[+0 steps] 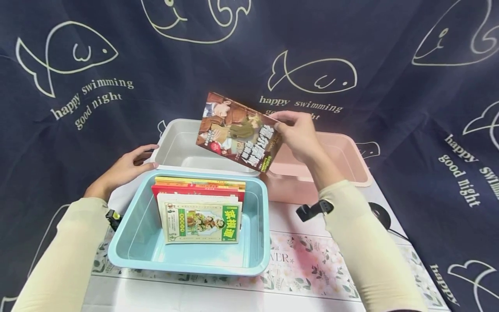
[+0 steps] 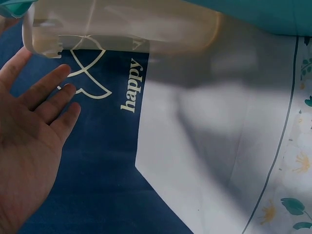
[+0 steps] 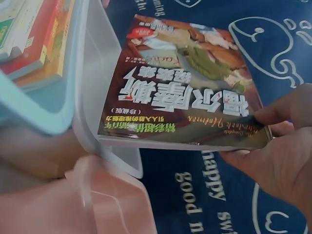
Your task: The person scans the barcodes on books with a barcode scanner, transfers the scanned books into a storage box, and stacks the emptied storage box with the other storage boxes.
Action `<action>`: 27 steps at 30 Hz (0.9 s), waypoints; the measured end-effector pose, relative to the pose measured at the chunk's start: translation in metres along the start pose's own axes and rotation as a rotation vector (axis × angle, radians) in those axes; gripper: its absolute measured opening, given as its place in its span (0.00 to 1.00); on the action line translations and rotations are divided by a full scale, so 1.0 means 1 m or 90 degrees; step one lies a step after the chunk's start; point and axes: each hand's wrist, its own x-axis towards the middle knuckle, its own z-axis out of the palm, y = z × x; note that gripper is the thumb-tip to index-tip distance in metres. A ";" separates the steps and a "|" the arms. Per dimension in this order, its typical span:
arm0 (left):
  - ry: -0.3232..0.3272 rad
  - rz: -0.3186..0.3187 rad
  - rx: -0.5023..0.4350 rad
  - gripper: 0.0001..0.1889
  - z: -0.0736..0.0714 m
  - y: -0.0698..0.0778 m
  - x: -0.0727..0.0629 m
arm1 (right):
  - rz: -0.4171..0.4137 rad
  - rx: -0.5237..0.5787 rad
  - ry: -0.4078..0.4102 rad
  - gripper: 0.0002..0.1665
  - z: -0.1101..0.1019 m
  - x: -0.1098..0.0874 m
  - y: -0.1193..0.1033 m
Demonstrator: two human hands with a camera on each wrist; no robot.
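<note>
My right hand [image 1: 301,133] pinches a brown paperback book [image 1: 238,133] by one corner. The book hangs tilted above the light grey bin [image 1: 173,145], its illustrated cover facing me; the right wrist view shows its white title lettering and its page edges. Beside the grey bin's left end is my left hand [image 1: 126,170], fingers extended and fingertips right at the rim; its palm shows in the left wrist view. Nearer to me stands a light blue bin [image 1: 187,269] holding several upright books, with a green-and-white book [image 1: 202,223] in front and a red book [image 1: 195,190] behind it.
A pink bin [image 1: 356,160] stands to the right of the grey one. A black round object [image 1: 380,216] with a cable lies at the table's right edge. Dark blue fish-print cloth [image 1: 234,65] hangs behind. The table has a floral-patterned cover [image 1: 308,264].
</note>
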 end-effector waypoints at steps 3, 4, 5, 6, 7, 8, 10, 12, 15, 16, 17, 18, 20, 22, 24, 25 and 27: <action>0.001 0.000 0.003 0.40 0.001 0.000 0.001 | -0.006 0.003 -0.018 0.16 0.013 0.009 0.004; 0.002 0.001 0.003 0.40 0.001 0.000 0.001 | -0.008 0.000 -0.023 0.16 0.017 0.012 0.006; 0.003 0.000 0.004 0.40 0.001 0.000 0.001 | -0.012 -0.006 -0.027 0.16 0.020 0.015 0.008; 0.004 -0.002 0.004 0.40 0.001 -0.001 0.001 | -0.014 -0.012 -0.031 0.16 0.024 0.017 0.009; 0.005 -0.002 0.003 0.40 0.001 -0.001 0.002 | -0.017 -0.018 -0.036 0.16 0.027 0.020 0.011; 0.006 -0.003 0.003 0.40 0.001 -0.001 0.002 | -0.021 -0.025 -0.040 0.17 0.030 0.022 0.012; 0.008 -0.005 0.002 0.40 0.002 -0.002 0.002 | -0.026 -0.041 -0.049 0.17 0.037 0.025 0.014; 0.010 -0.007 0.001 0.40 0.002 -0.002 0.002 | -0.028 -0.049 -0.062 0.17 0.043 0.027 0.015; 0.005 -0.008 0.001 0.40 0.002 -0.001 0.002 | -0.021 -0.067 -0.080 0.16 0.052 0.029 0.020; 0.003 -0.009 0.000 0.40 0.002 -0.001 0.002 | -0.017 -0.070 -0.086 0.16 0.055 0.029 0.022; 0.001 -0.009 0.000 0.40 0.002 -0.001 0.002 | -0.015 -0.076 -0.092 0.16 0.058 0.029 0.025; -0.001 -0.010 0.000 0.41 0.002 0.000 0.002 | -0.015 -0.085 -0.098 0.16 0.061 0.029 0.027; -0.002 -0.012 -0.001 0.41 0.002 0.000 0.001 | -0.014 -0.100 -0.112 0.16 0.067 0.027 0.033; -0.001 -0.013 -0.001 0.40 0.002 0.001 0.001 | -0.014 -0.112 -0.128 0.17 0.073 0.026 0.039; 0.000 -0.013 -0.001 0.40 0.002 0.001 0.001 | -0.009 -0.120 -0.141 0.17 0.078 0.024 0.043; 0.000 -0.014 -0.002 0.40 0.002 0.002 0.001 | -0.003 -0.119 -0.147 0.17 0.081 0.023 0.045; 0.000 -0.017 -0.003 0.40 0.002 0.002 0.001 | 0.010 -0.115 -0.158 0.17 0.085 0.022 0.049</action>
